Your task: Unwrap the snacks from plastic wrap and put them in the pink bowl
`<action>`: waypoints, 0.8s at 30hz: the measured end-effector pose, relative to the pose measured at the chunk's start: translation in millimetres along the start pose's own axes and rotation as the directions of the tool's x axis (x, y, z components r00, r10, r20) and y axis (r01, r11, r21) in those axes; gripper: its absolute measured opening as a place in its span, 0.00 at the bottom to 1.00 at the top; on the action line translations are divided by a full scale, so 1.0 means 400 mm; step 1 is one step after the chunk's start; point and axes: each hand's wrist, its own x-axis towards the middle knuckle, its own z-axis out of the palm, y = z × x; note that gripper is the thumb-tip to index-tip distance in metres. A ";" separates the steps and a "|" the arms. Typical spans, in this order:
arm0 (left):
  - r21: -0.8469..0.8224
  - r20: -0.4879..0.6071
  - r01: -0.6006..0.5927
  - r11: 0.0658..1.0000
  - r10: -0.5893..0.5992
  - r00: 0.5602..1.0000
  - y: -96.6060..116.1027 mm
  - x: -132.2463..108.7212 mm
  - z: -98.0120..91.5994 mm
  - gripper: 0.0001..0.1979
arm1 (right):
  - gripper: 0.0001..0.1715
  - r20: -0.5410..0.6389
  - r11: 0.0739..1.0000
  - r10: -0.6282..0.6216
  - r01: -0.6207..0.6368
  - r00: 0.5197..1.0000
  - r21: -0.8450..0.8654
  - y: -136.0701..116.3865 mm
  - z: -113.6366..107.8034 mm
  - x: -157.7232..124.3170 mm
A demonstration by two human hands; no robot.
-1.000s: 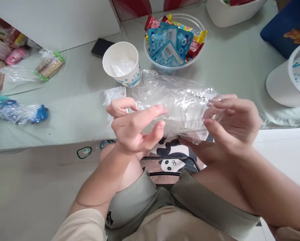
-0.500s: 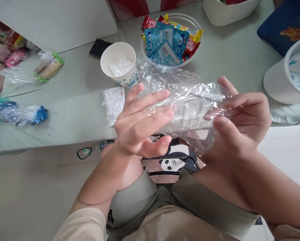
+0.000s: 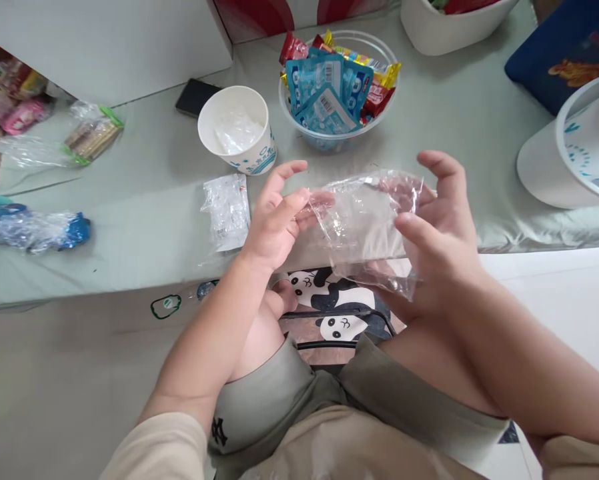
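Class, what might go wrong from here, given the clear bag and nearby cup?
The clear bag, partly past the edge of the table in this view, might slip from the right hand and fall. The paper cup stands near the left hand, so a swing could knock it over.

The green-draped table (image 3: 144,220) over there has a white panel (image 3: 109,40) standing at its back and pale floor tiles (image 3: 69,373) along its front.

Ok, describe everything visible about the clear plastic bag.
The clear plastic bag looks thin, glossy, creased and see-through. It is held up, seen partly against the table, with the right hand grasping its right side and the left hand at its left edge. I can't tell whether its mouth is open.
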 end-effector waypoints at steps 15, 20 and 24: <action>0.048 -0.033 -0.026 0.998 0.028 0.999 -0.020 0.006 0.012 0.24 | 0.25 -0.008 0.969 0.068 -0.068 0.998 -0.239 0.024 -0.018 0.014; -0.032 -0.058 0.019 0.999 -0.021 0.998 -0.033 0.024 -0.015 0.23 | 0.39 0.100 0.949 0.049 -0.015 0.994 -0.314 0.021 -0.026 0.005; -0.073 0.044 0.105 0.992 -0.102 0.994 -0.033 0.031 -0.027 0.29 | 0.36 0.057 0.947 0.059 -0.038 0.997 -0.318 0.019 -0.024 0.007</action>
